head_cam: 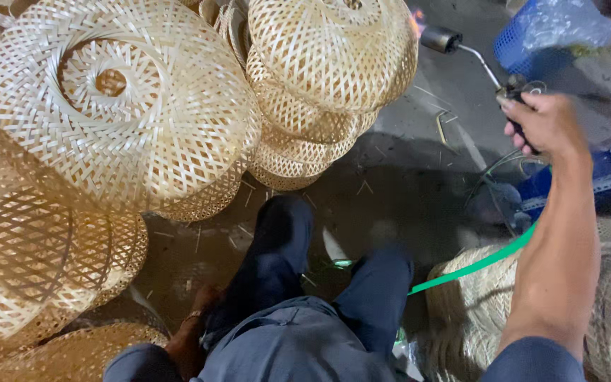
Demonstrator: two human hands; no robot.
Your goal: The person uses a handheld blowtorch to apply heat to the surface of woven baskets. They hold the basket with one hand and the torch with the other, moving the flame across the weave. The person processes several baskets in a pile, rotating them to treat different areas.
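The right hand (542, 124) was closed around the grip of a metal gas torch with a thin bent neck (486, 67), held out at arm's length. The torch's dark nozzle (440, 39) showed a small flame touching the rim of a pale woven bamboo dome shade (330, 49), topmost of a stack. A green hose (475, 265) ran under the forearm. The left hand (192, 329) hung low beside the knee; whether its fingers were open could not be told. A larger woven bamboo shade (118, 106) stood left.
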